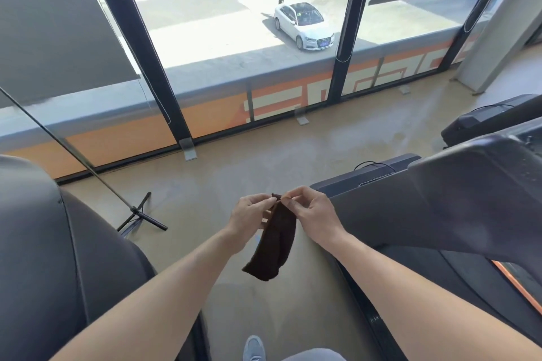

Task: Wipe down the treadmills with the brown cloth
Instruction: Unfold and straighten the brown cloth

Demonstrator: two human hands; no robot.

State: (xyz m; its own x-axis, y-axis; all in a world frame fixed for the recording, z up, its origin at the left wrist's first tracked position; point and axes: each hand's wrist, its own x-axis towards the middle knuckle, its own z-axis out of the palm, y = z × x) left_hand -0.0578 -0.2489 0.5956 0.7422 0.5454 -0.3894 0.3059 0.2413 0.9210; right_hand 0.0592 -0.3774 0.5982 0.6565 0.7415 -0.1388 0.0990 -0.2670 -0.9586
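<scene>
A dark brown cloth [272, 246] hangs in the air in front of me, over the tan floor between two treadmills. My left hand [249, 212] and my right hand [311, 211] both pinch its top edge, fingertips almost touching. The cloth droops down and to the left, folded lengthwise. One dark grey treadmill [440, 205] stands on my right, its console arm reaching across the right side. Another grey treadmill [44, 243] fills the lower left.
A floor-to-ceiling window with dark frames [152, 53] stands ahead, with an orange band along its base. A black stand foot [140, 217] with a slanted pole sits on the floor at left. A third treadmill [492, 119] is at far right. My grey shoe [253, 349] shows below.
</scene>
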